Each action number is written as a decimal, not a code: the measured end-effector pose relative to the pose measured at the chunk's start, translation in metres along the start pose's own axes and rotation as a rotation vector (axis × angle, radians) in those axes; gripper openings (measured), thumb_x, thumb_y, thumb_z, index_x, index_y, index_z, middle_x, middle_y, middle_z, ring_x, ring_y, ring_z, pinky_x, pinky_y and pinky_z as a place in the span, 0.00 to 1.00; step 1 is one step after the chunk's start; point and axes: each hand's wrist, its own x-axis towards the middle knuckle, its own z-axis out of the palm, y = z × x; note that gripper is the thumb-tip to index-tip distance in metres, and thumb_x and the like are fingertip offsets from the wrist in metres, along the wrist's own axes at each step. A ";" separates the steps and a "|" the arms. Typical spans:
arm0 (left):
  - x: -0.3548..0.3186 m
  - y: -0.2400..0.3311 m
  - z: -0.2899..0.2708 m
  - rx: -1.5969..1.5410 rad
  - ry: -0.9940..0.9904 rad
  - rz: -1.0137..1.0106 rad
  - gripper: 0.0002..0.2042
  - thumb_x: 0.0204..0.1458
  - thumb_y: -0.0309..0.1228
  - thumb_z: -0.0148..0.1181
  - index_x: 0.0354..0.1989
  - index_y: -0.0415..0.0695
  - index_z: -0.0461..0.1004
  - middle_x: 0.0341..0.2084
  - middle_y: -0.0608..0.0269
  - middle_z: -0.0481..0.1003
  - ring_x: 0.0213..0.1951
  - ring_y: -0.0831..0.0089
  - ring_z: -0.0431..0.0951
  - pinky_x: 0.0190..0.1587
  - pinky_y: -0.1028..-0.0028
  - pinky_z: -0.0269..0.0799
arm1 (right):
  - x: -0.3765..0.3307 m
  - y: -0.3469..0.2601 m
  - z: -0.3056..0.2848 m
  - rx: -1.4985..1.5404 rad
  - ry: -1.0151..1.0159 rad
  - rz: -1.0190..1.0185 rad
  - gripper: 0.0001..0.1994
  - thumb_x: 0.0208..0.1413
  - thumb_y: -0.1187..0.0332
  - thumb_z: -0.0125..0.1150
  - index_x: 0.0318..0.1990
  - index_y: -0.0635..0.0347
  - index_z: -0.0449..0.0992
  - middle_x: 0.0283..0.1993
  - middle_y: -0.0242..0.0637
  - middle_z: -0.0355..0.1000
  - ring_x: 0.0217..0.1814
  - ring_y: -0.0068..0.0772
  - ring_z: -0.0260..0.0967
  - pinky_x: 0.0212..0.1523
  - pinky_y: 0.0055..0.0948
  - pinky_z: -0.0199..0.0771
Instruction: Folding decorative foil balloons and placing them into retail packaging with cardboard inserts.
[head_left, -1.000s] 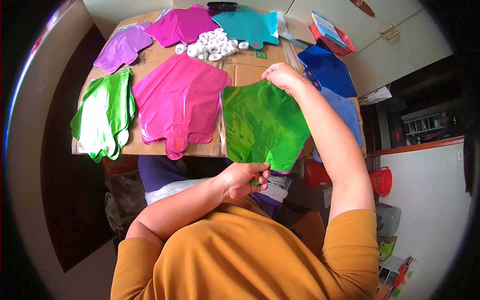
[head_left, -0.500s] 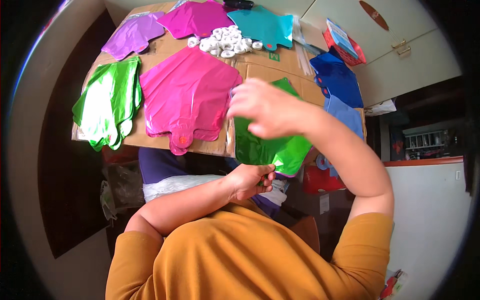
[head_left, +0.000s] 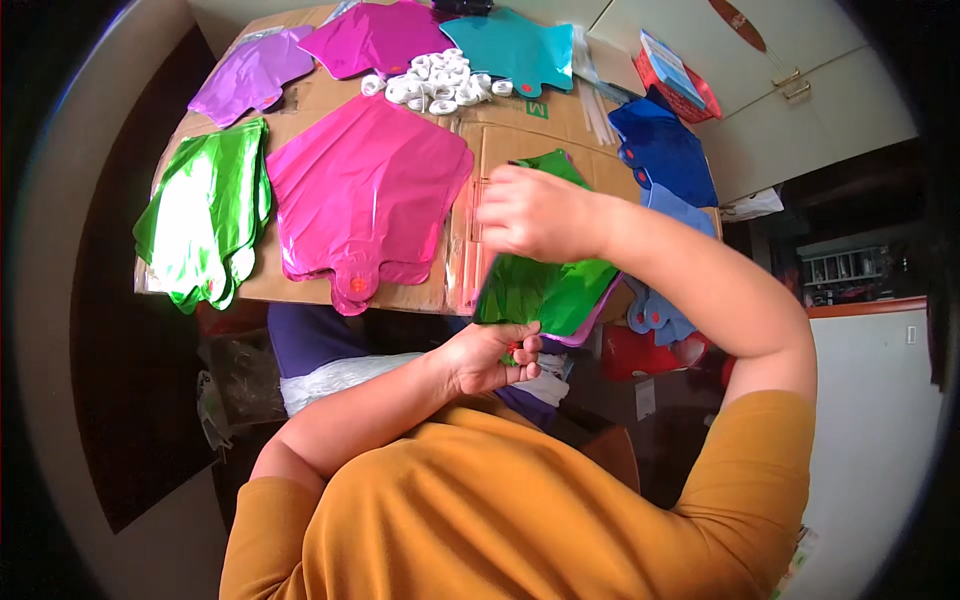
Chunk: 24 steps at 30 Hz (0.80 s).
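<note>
A flat green foil balloon (head_left: 555, 295) lies on top of a pink-edged one at the front edge of the cardboard-covered table. My left hand (head_left: 500, 358) pinches its lower tail, where a red spot shows between thumb and fingers. Over the balloon's upper left part, my right hand (head_left: 545, 213) is closed at the foil's edge; its fingertips are partly hidden. Left of it rests a stack of pink foil balloons (head_left: 370, 190), and farther left a stack of shiny green foil balloons (head_left: 205, 215).
White ribbon rolls (head_left: 435, 80) are heaped at the back middle. Around them lie purple (head_left: 250, 75), magenta (head_left: 375, 38) and teal foil balloons (head_left: 515, 48). Dark blue ones (head_left: 665, 150) and light blue ones (head_left: 680, 208) lie at right. A red basket (head_left: 680, 85) stands behind.
My right hand has closed from loosely spread fingers and moved slightly down and right. The green balloon's left edge has drawn rightward. My left hand keeps its pinch on the tail.
</note>
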 end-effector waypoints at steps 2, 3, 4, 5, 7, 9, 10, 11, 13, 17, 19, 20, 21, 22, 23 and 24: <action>0.002 -0.001 -0.001 -0.003 -0.018 0.014 0.05 0.59 0.29 0.53 0.34 0.46 0.64 0.22 0.70 0.65 0.22 0.80 0.62 0.36 0.69 0.70 | -0.026 -0.015 0.007 -0.075 0.150 0.002 0.05 0.39 0.69 0.57 0.25 0.59 0.74 0.37 0.37 0.73 0.43 0.37 0.72 0.46 0.37 0.70; 0.003 -0.003 -0.001 -0.007 -0.004 0.023 0.05 0.59 0.29 0.54 0.34 0.46 0.64 0.22 0.70 0.65 0.22 0.80 0.62 0.35 0.69 0.69 | -0.039 -0.023 0.013 -0.116 0.221 0.009 0.06 0.39 0.69 0.57 0.25 0.60 0.74 0.39 0.39 0.74 0.45 0.38 0.72 0.49 0.38 0.70; 0.004 -0.006 -0.001 -0.012 0.011 0.035 0.05 0.59 0.29 0.54 0.33 0.46 0.64 0.22 0.70 0.65 0.21 0.80 0.62 0.35 0.69 0.69 | -0.050 -0.030 0.017 -0.074 0.197 0.033 0.06 0.40 0.69 0.57 0.26 0.60 0.75 0.43 0.43 0.74 0.50 0.40 0.71 0.53 0.41 0.71; 0.006 -0.008 0.000 -0.016 0.025 0.047 0.05 0.59 0.30 0.54 0.33 0.46 0.64 0.22 0.70 0.66 0.21 0.80 0.62 0.35 0.69 0.69 | -0.055 -0.035 0.021 -0.080 0.206 0.043 0.06 0.40 0.69 0.58 0.25 0.60 0.74 0.44 0.43 0.74 0.50 0.40 0.71 0.54 0.41 0.70; 0.003 -0.011 0.007 0.002 0.046 0.089 0.08 0.58 0.31 0.56 0.31 0.46 0.64 0.21 0.70 0.64 0.23 0.79 0.62 0.35 0.70 0.67 | -0.058 -0.039 0.031 -0.167 0.277 0.055 0.05 0.42 0.68 0.56 0.25 0.58 0.74 0.39 0.39 0.74 0.46 0.37 0.71 0.50 0.37 0.72; 0.003 -0.014 0.011 0.022 0.073 0.127 0.08 0.58 0.31 0.57 0.30 0.46 0.64 0.21 0.70 0.64 0.23 0.79 0.62 0.34 0.70 0.67 | -0.060 -0.043 0.038 -0.111 0.235 0.117 0.06 0.42 0.68 0.57 0.27 0.60 0.75 0.43 0.42 0.74 0.48 0.38 0.72 0.51 0.38 0.73; 0.004 -0.015 0.009 0.032 0.071 0.131 0.08 0.58 0.31 0.57 0.31 0.46 0.64 0.21 0.69 0.64 0.24 0.78 0.63 0.35 0.69 0.68 | -0.060 -0.045 0.040 -0.083 0.219 0.147 0.06 0.42 0.69 0.58 0.28 0.61 0.75 0.45 0.43 0.75 0.49 0.39 0.73 0.51 0.39 0.74; 0.005 -0.016 0.006 0.042 0.068 0.135 0.08 0.58 0.31 0.57 0.31 0.46 0.64 0.22 0.69 0.64 0.24 0.77 0.63 0.36 0.69 0.69 | -0.061 -0.046 0.041 -0.058 0.202 0.160 0.06 0.43 0.69 0.58 0.28 0.61 0.75 0.45 0.44 0.75 0.48 0.38 0.73 0.50 0.37 0.75; 0.004 -0.014 0.007 0.116 0.088 0.133 0.07 0.58 0.32 0.57 0.33 0.45 0.66 0.24 0.67 0.66 0.26 0.76 0.66 0.39 0.67 0.70 | -0.062 -0.045 0.040 -0.012 0.171 0.185 0.06 0.43 0.69 0.57 0.29 0.61 0.75 0.45 0.44 0.75 0.48 0.37 0.73 0.49 0.35 0.76; -0.024 0.007 0.018 0.584 0.083 -0.083 0.14 0.58 0.34 0.57 0.48 0.41 0.68 0.37 0.60 0.73 0.38 0.69 0.73 0.49 0.65 0.71 | -0.061 -0.042 0.042 0.016 0.202 0.160 0.05 0.43 0.69 0.56 0.28 0.61 0.74 0.44 0.43 0.75 0.48 0.37 0.73 0.47 0.33 0.76; -0.045 0.043 0.036 1.724 -0.101 -0.036 0.18 0.56 0.38 0.59 0.47 0.36 0.72 0.42 0.53 0.76 0.42 0.71 0.76 0.46 0.73 0.72 | -0.061 -0.042 0.042 0.039 0.161 0.159 0.05 0.43 0.69 0.56 0.27 0.60 0.73 0.43 0.42 0.75 0.47 0.36 0.73 0.47 0.32 0.76; -0.058 0.054 0.057 1.915 0.031 -0.066 0.15 0.55 0.37 0.61 0.41 0.36 0.76 0.34 0.55 0.79 0.35 0.75 0.77 0.40 0.75 0.73 | -0.061 -0.042 0.043 0.033 0.177 0.158 0.05 0.43 0.69 0.56 0.26 0.60 0.73 0.40 0.39 0.74 0.46 0.36 0.73 0.45 0.32 0.76; -0.064 0.063 0.067 1.796 0.122 0.058 0.12 0.54 0.35 0.61 0.37 0.36 0.78 0.28 0.57 0.79 0.29 0.75 0.77 0.34 0.74 0.73 | -0.062 -0.043 0.041 0.034 0.141 0.168 0.05 0.42 0.69 0.56 0.26 0.60 0.73 0.39 0.38 0.74 0.45 0.35 0.73 0.45 0.31 0.76; -0.071 0.068 0.092 1.751 0.296 0.259 0.12 0.51 0.37 0.62 0.34 0.39 0.78 0.21 0.51 0.77 0.25 0.65 0.79 0.33 0.67 0.73 | -0.061 -0.043 0.039 0.035 0.105 0.176 0.05 0.42 0.69 0.56 0.26 0.59 0.73 0.38 0.37 0.73 0.44 0.35 0.72 0.44 0.31 0.76; -0.062 0.080 0.098 1.935 0.281 0.522 0.10 0.49 0.34 0.63 0.33 0.39 0.78 0.23 0.51 0.76 0.28 0.62 0.79 0.34 0.66 0.73 | -0.061 -0.044 0.038 0.036 0.069 0.187 0.05 0.42 0.69 0.56 0.26 0.59 0.73 0.37 0.37 0.73 0.44 0.34 0.72 0.44 0.31 0.76; -0.053 0.091 0.095 2.148 0.175 0.776 0.13 0.46 0.32 0.63 0.38 0.38 0.75 0.32 0.49 0.76 0.40 0.57 0.78 0.43 0.63 0.72 | -0.061 -0.044 0.040 0.029 0.150 0.180 0.06 0.40 0.68 0.56 0.26 0.59 0.73 0.35 0.36 0.71 0.40 0.34 0.71 0.41 0.31 0.76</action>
